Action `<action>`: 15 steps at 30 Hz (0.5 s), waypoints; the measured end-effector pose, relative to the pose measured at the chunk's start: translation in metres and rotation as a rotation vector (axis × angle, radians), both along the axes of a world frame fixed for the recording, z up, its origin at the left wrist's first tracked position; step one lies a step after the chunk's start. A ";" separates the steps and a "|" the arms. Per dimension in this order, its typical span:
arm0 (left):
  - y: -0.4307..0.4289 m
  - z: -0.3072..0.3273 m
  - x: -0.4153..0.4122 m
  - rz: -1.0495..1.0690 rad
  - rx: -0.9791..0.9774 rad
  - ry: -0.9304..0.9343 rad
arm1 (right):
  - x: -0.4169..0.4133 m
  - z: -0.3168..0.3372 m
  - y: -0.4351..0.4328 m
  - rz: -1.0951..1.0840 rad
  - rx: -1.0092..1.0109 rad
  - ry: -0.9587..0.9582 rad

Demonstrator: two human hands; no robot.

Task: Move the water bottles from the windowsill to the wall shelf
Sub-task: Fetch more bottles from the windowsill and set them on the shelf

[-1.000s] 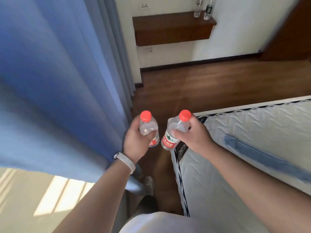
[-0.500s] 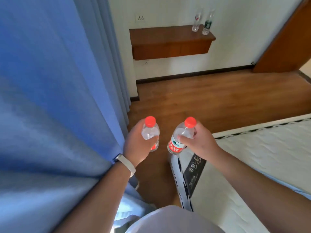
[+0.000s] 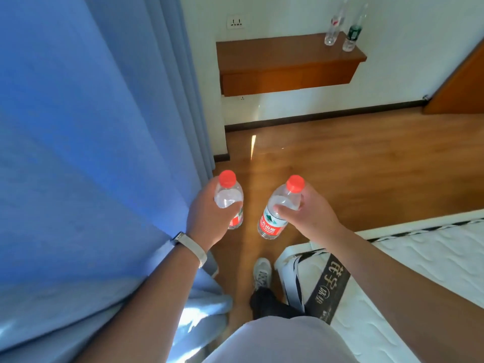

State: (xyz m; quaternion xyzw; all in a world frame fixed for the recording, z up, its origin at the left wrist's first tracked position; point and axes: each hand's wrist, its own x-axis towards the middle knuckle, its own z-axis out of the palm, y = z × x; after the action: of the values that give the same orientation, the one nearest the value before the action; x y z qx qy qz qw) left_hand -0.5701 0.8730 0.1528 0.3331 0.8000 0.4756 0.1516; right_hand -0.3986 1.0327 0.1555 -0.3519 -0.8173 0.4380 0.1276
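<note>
Left hand: the left hand (image 3: 209, 218) has its fingers curled tight around the left bottle (image 3: 229, 199), thumb across the front; a pale wristband (image 3: 190, 244) sits on the wrist.
Right hand: the right hand (image 3: 307, 214) has its fingers wrapped round the right bottle (image 3: 279, 209), thumb pressed on the clear part above the label.
Left bottle: clear plastic with a red cap, held upright over the floor, just beside the curtain; its red label shows only partly below the hand.
Right bottle: clear plastic with a red cap and a red label, tilted so the cap leans to the right; it is near the left bottle but not touching it.
Shelf: a brown wooden wall shelf (image 3: 275, 56) is fixed to the white wall (image 3: 406, 48), well apart from the hands.
On the shelf: two clear bottles stand at its right end, one with a red mark (image 3: 332, 30) and one with a green label (image 3: 352, 35), just beside each other.
Wall: a white socket (image 3: 237, 22) sits above the left end of the shelf, and a dark skirting runs along the bottom.
Floor: shiny brown wood (image 3: 353, 158) with a bright streak of sunlight.
Curtain: a blue curtain (image 3: 91, 127) fills the left side and touches the left forearm.
Mattress: a white quilted mattress (image 3: 419, 258) with a black band at its corner lies to the right, under the right forearm.
Door: a brown wooden door (image 3: 463, 82) shows at the right edge.
Foot: one light trainer (image 3: 262, 273) stands on the floor between curtain and mattress.
</note>
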 end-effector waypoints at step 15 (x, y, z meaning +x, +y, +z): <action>0.199 0.017 -0.110 0.024 -0.128 0.008 | -0.105 -0.006 0.208 -0.100 -0.127 0.120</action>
State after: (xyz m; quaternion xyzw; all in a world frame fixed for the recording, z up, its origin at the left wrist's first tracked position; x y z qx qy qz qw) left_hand -0.6797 1.0717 0.1701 0.3151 0.8333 0.4238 0.1636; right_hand -0.5032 1.2406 0.1497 -0.3729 -0.7603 0.5021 0.1755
